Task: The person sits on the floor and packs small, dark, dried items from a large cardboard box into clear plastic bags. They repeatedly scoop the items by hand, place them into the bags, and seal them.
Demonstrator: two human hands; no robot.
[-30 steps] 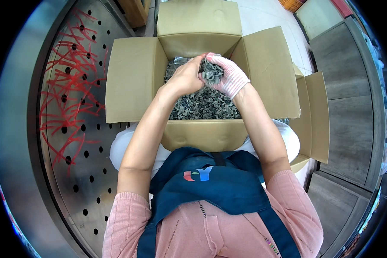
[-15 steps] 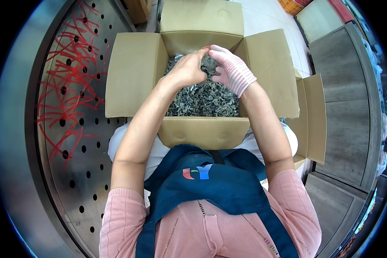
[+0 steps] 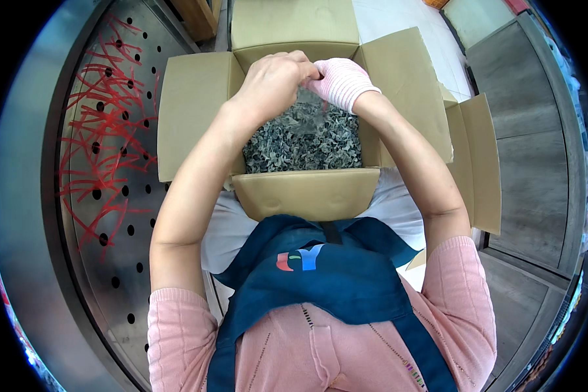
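Observation:
My bare left hand (image 3: 272, 83) and my right hand (image 3: 345, 81), in a pink-and-white striped glove, meet over the far half of an open cardboard box (image 3: 307, 197). Both are closed, with their fingertips together around what looks like the gathered neck of a clear plastic bag (image 3: 305, 98). The fingertips themselves are partly hidden. Beneath the hands lie many dark grey-green, dried, curled pieces (image 3: 300, 145), apparently inside the clear bag. A thin reddish streak shows just below the glove; I cannot tell what it is.
Box flaps spread outward on each side. On the left, red strips (image 3: 111, 117) lie scattered over a perforated metal surface (image 3: 121, 261). At the right stand another open cardboard box (image 3: 480, 163) and grey cabinet panels (image 3: 529, 137).
Both hands have risen and closed; before, they were cupped apart with fingertips touching above the pieces. The elbows have spread, and the view has shifted slightly.

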